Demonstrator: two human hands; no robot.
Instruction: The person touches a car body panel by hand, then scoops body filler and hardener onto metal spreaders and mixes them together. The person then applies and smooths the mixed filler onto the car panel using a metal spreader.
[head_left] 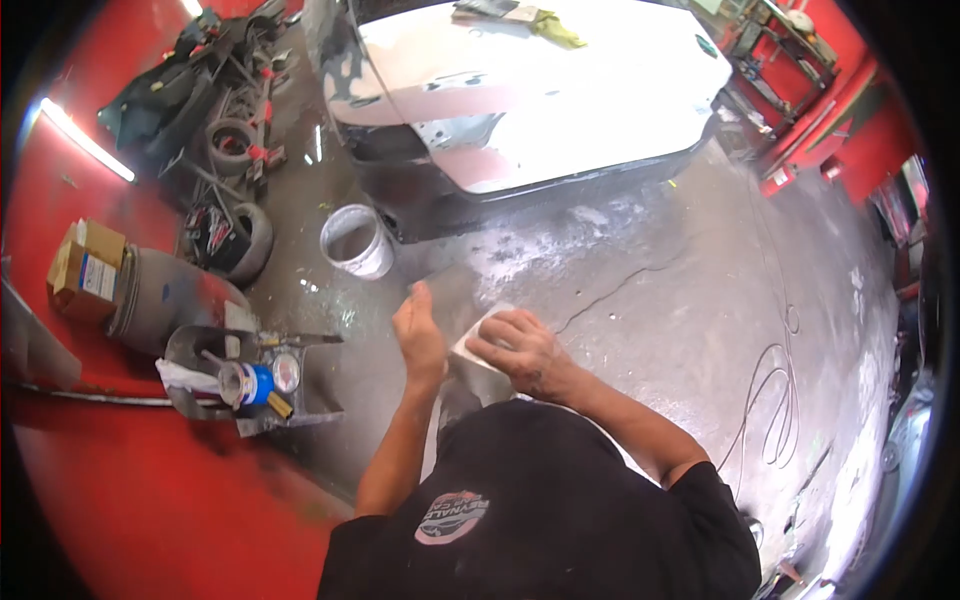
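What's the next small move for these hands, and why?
Perhaps steady the grey sheet beside the left hand before working the white piece: the sheet is blurred, the right hand already grips the white piece, and whether the two pieces touch can't be told.

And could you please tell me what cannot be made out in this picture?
In the head view:
Grey piece by the left hand: blurred, its edges unclear.
White block: partly covered by the right hand.
Car: cut off by the top edge.
Label on the box: too small to read.
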